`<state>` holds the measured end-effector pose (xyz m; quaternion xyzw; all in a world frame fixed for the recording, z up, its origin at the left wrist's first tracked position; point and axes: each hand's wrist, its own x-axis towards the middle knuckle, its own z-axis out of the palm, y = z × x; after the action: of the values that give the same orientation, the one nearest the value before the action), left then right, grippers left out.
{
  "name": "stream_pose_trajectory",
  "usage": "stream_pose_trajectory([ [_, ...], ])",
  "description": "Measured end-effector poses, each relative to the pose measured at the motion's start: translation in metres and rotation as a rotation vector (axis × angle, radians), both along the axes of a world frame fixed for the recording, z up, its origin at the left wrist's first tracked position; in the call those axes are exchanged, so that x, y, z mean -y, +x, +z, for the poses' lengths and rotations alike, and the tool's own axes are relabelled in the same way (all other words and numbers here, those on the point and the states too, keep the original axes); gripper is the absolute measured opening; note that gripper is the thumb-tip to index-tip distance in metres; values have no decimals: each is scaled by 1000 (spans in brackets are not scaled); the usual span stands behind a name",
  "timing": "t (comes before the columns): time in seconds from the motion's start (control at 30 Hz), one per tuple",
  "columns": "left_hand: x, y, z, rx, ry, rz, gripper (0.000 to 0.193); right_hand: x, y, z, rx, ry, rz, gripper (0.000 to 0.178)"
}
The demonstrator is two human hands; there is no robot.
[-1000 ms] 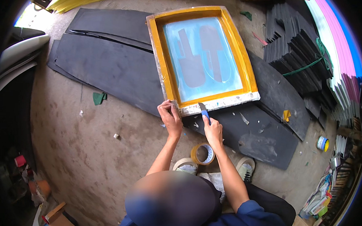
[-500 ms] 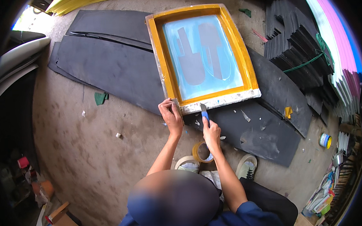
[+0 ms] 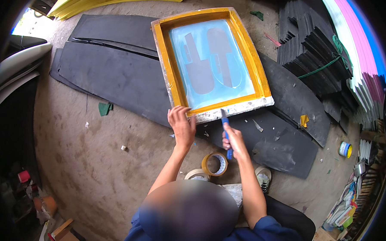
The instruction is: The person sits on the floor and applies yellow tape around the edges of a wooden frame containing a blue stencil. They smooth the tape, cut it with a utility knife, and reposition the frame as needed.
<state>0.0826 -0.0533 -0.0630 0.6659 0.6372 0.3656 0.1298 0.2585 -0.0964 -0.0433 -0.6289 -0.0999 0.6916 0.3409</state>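
Note:
A screen-printing frame (image 3: 263, 81) lies tilted before me, its wooden sides covered in amber tape and its near edge whitish and worn. Its blue mesh (image 3: 239, 84) carries two grey tool-like shapes. At the near left corner is my left hand (image 3: 182, 126), fingers apart and slightly bent against the frame; the exact contact is hard to see. My right hand (image 3: 233, 140) is closed round a blue-handled utility knife (image 3: 226, 124), whose tip meets or nearly meets the near edge. A roll of amber tape (image 3: 207, 164) stands on the floor between my forearms.
Large black foam sheets (image 3: 109, 72) lie under and around the frame. On the right are stacked black sheets (image 3: 312, 42) tied with green cord, and coloured sheets (image 3: 357, 40). A small round tub (image 3: 345, 149) and a yellow scrap (image 3: 304, 121) are nearby. My shoes (image 3: 264, 177) flank the tape roll.
The knife hand has shifted slightly right and down, showing more of the handle. My left hand's fingers have loosened and spread at the corner. The whole view has shifted a little.

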Motion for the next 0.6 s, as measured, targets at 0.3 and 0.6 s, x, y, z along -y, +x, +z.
stream_pose_trajectory([
  [0.3,-28,19,9,-16,-338,-288,20,1,32,-1,191,92,-68,38],
  [0.6,-31,15,3,-40,-234,-332,18,5,28,-12,294,68,26,37],
])
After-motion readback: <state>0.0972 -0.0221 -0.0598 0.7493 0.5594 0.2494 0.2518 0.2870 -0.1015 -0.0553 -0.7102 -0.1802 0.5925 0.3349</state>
